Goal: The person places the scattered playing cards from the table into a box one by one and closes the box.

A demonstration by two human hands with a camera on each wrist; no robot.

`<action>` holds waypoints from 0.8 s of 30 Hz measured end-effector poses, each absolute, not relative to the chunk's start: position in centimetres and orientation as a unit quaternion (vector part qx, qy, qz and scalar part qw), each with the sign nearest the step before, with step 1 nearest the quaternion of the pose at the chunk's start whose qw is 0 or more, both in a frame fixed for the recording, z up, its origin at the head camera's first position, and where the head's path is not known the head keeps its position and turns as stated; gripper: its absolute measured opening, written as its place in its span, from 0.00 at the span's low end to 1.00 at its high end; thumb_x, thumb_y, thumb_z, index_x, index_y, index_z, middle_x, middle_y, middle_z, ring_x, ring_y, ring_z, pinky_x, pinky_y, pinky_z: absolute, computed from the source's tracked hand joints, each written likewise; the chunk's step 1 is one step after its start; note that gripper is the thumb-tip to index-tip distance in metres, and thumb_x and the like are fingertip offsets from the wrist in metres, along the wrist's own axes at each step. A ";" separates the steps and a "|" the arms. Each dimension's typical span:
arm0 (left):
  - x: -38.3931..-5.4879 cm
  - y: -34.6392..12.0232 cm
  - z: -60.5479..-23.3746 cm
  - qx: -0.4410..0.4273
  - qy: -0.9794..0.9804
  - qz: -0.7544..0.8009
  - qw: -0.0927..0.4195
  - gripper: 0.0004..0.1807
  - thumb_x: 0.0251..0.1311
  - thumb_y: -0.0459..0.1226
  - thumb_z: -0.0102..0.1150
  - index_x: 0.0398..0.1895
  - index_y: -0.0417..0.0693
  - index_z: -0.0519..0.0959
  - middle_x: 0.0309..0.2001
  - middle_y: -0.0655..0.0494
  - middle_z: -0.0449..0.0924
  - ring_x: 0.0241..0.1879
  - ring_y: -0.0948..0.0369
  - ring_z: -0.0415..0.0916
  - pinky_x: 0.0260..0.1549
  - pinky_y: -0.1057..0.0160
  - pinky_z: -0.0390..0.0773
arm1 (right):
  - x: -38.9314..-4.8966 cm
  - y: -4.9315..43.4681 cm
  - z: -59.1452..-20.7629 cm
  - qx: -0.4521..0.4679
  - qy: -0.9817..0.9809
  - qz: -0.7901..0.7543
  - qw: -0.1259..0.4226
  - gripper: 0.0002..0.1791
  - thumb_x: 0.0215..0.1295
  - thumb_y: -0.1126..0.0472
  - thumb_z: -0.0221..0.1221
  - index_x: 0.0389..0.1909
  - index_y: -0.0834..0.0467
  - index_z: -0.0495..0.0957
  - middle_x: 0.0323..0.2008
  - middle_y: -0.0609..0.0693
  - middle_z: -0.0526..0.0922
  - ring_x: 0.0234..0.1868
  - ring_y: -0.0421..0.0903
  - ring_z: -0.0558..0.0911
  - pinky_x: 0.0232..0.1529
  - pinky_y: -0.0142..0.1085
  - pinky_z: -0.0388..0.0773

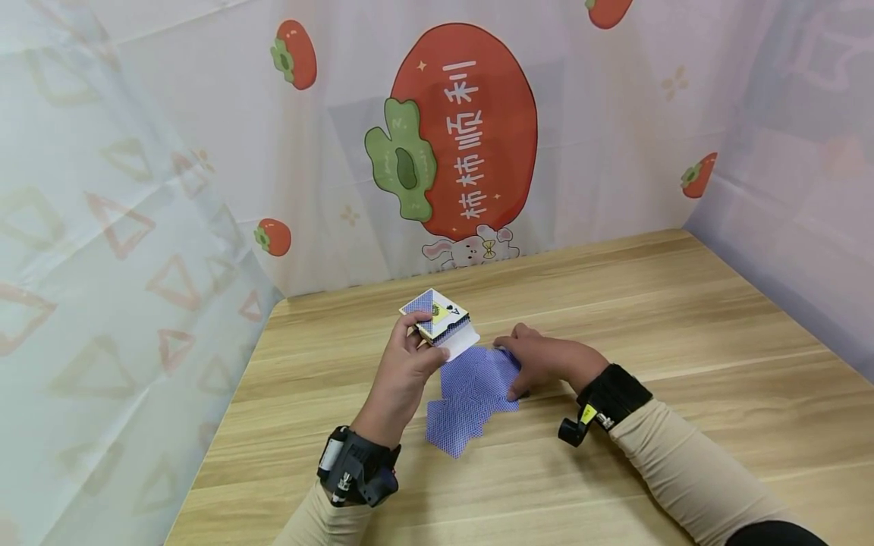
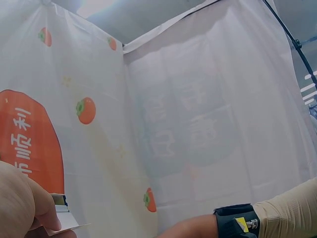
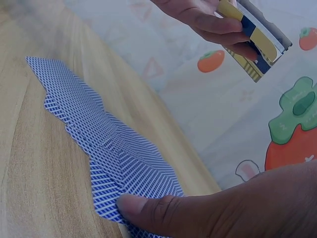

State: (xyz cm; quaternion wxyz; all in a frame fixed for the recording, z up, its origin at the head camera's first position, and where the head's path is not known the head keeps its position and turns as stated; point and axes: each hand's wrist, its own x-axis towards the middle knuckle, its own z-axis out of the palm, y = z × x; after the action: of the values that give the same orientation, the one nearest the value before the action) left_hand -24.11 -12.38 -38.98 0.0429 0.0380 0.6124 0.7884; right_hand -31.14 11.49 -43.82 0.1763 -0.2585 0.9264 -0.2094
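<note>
My left hand [image 1: 408,371] holds a playing-card box [image 1: 437,312] above the table, thumb on one side and fingers on the other. The box is blue, white and yellow with an ace printed on it, and its white flap [image 1: 464,341] hangs open toward the right. Below it, blue-patterned playing cards [image 1: 467,394] lie face down in a loose, overlapping spread. My right hand [image 1: 546,360] grips the right end of that spread between thumb and fingers. In the right wrist view the thumb [image 3: 148,208] lies against the patterned cards [image 3: 114,144]; the other fingers are hidden there.
A wood-grain table [image 1: 328,341] carries the cards. Behind it hangs a pale cloth backdrop [image 1: 341,152] with printed persimmons, and more cloth stands at the left and right sides. Each wrist wears a black camera strap [image 1: 614,394].
</note>
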 end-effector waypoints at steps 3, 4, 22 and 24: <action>-24.1 -12.4 -39.0 0.037 0.614 0.788 0.043 0.35 0.54 0.16 0.51 0.65 0.45 0.58 0.70 0.35 0.59 0.64 0.44 0.66 0.47 0.64 0.77 | -31.1 11.5 -43.8 -0.261 0.920 -0.228 0.182 0.52 0.50 0.50 0.78 0.74 0.57 0.63 0.59 0.58 0.64 0.57 0.52 0.70 0.58 0.48 0.73; -24.1 -12.4 -39.0 0.036 0.614 0.787 0.044 0.35 0.54 0.16 0.51 0.65 0.45 0.58 0.69 0.35 0.59 0.64 0.44 0.66 0.47 0.64 0.77 | -31.1 11.5 -43.9 -0.264 0.919 -0.230 0.182 0.52 0.50 0.50 0.78 0.74 0.57 0.62 0.59 0.58 0.64 0.57 0.53 0.70 0.58 0.48 0.73; -24.0 -12.2 -39.0 0.043 0.613 0.787 0.047 0.35 0.54 0.17 0.52 0.65 0.45 0.58 0.69 0.35 0.60 0.63 0.45 0.67 0.47 0.64 0.77 | -31.3 11.3 -44.0 -0.279 0.926 -0.192 0.168 0.48 0.50 0.47 0.78 0.69 0.61 0.69 0.50 0.54 0.68 0.51 0.50 0.68 0.53 0.44 0.73; -24.0 -12.2 -39.0 0.043 0.614 0.787 0.049 0.35 0.54 0.17 0.52 0.66 0.45 0.58 0.69 0.35 0.60 0.63 0.45 0.67 0.47 0.63 0.77 | -31.3 11.3 -43.9 -0.279 0.926 -0.190 0.168 0.46 0.50 0.47 0.78 0.67 0.62 0.71 0.49 0.53 0.68 0.50 0.49 0.68 0.52 0.43 0.72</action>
State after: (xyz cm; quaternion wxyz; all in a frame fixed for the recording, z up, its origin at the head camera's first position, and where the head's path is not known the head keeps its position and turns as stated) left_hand -24.00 -12.23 -39.04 0.0486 0.0431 0.6136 0.7869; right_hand -31.26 11.26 -43.89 0.1676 -0.2794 0.9261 -0.1901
